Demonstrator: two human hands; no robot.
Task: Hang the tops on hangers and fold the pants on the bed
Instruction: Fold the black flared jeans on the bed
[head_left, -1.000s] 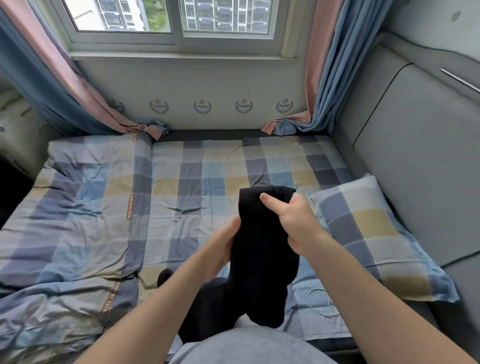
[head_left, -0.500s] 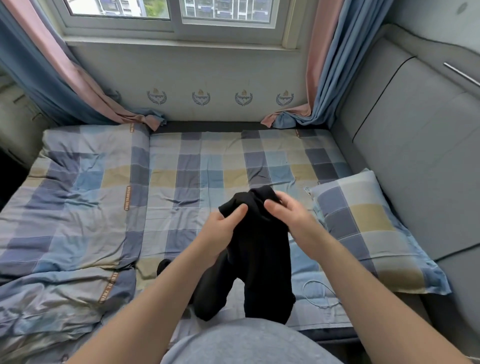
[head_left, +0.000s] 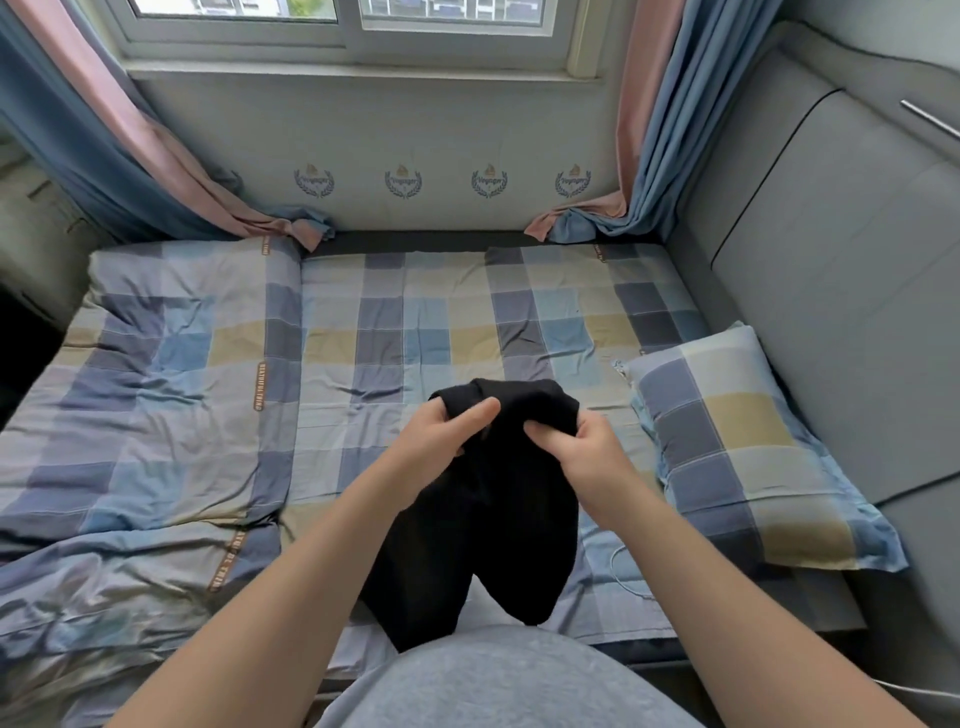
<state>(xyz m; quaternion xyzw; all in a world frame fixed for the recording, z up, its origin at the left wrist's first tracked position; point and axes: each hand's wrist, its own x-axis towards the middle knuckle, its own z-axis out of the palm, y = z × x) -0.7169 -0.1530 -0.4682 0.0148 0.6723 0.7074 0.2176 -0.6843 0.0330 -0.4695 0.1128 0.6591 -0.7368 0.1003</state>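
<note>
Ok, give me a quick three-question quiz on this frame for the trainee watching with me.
1. True or false: the black garment lies spread flat on the bed with no hand on it.
2. The checked pillow lies: A) to the person's right of the garment; B) to its left; C) under it.
3. Which hands grip the garment, and where on it?
Key: 1 false, it hangs bunched from the hands. 2 A. 3 both, the left hand and the right hand, at its upper edge.
</note>
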